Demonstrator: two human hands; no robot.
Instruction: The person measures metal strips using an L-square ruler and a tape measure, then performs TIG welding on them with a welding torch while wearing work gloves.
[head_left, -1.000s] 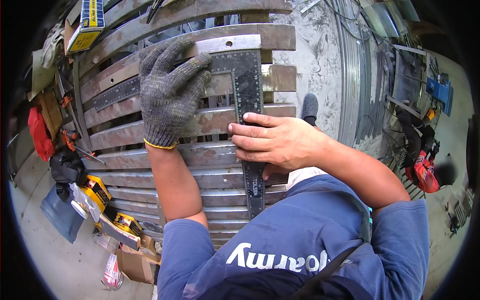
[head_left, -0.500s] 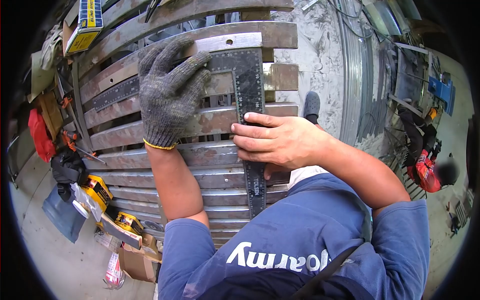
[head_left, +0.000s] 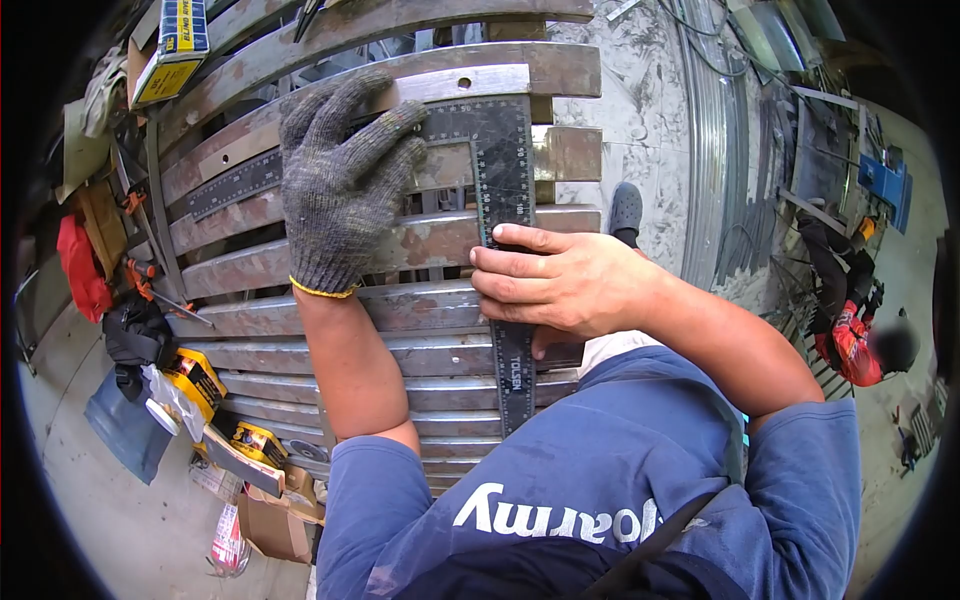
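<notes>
A black framing square (head_left: 507, 170) with printed scales and the word TOLSEN lies across a slatted metal bench. One leg runs left along a flat metal strip (head_left: 470, 84) with drilled holes; the other runs down toward my body. My left hand (head_left: 350, 180), in a grey knit glove, lies spread over the strip and the leftward leg, covering part of both. Bare, my right hand (head_left: 560, 280) is wrapped over the long leg, fingers on top and thumb at its right edge.
Steel slats (head_left: 420, 240) with gaps make up the bench top. A rivet box (head_left: 170, 65) is at the upper left. Yellow-black boxes (head_left: 195, 385) and orange-handled clamps (head_left: 140, 275) are at left. Metal profiles (head_left: 705, 150) lie on the floor; a person in red (head_left: 850, 340) crouches at right.
The bench, the framing square and both hands appear slightly farther right in view. Hands and square keep about the same positions relative to each other.
</notes>
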